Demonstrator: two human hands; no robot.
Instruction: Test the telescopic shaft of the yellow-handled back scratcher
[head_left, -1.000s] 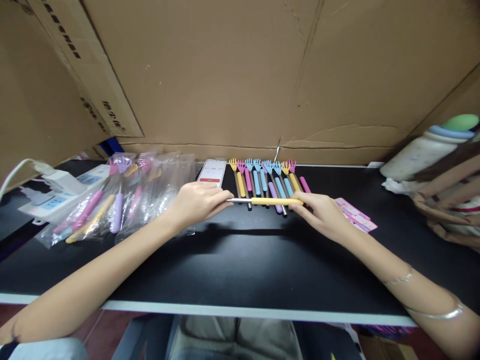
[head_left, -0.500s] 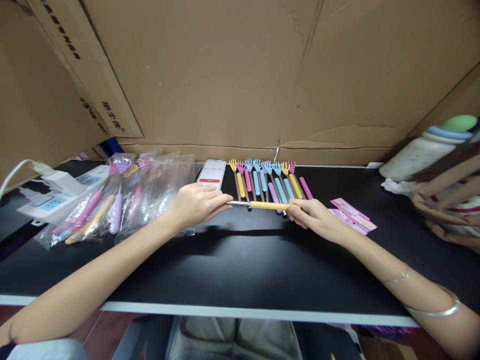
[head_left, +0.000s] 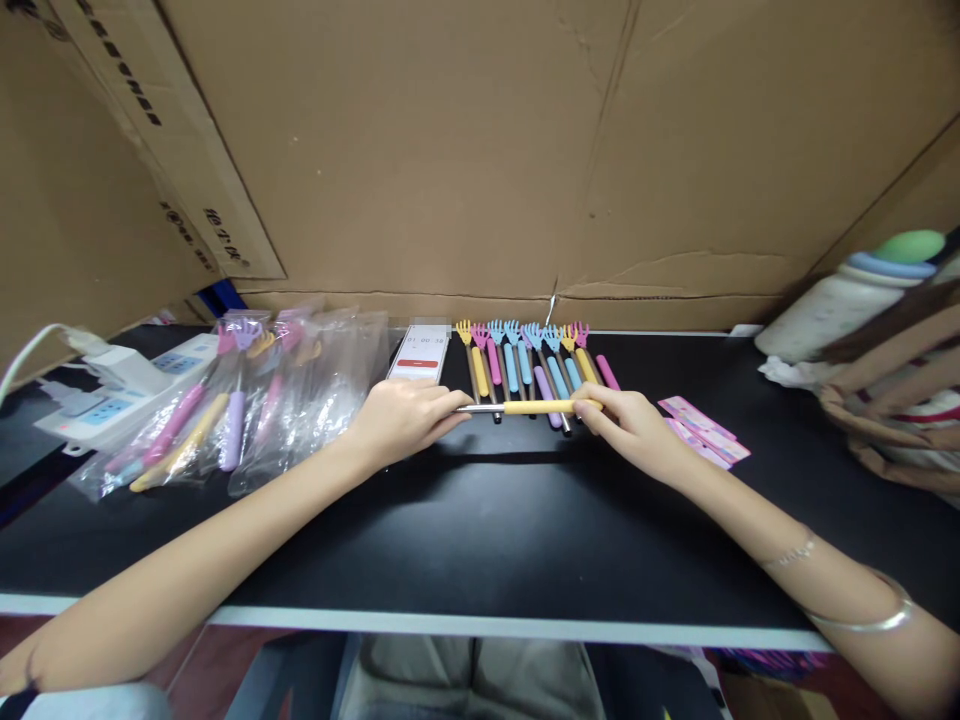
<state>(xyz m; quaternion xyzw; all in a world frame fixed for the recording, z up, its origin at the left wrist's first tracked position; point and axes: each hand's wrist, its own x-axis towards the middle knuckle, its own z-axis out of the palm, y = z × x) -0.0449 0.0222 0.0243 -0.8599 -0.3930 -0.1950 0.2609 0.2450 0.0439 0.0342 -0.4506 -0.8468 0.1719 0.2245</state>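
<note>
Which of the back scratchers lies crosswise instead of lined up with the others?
The yellow-handled scratcher, held between left hand and right hand, across the row of scratchers.

Yellow-handled back scratcher with steel shaft, horizontal, crosswise above the row's handle ends.

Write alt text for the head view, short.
Left hand and right hand hold a yellow-handled telescopic metal back scratcher crosswise above a row of pastel plastic-handled back scratchers on a black table.

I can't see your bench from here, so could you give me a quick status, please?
Left hand and right hand grip yellow-handled back scratcher crosswise. Row of scratchers right behind. Phone beside.
</note>
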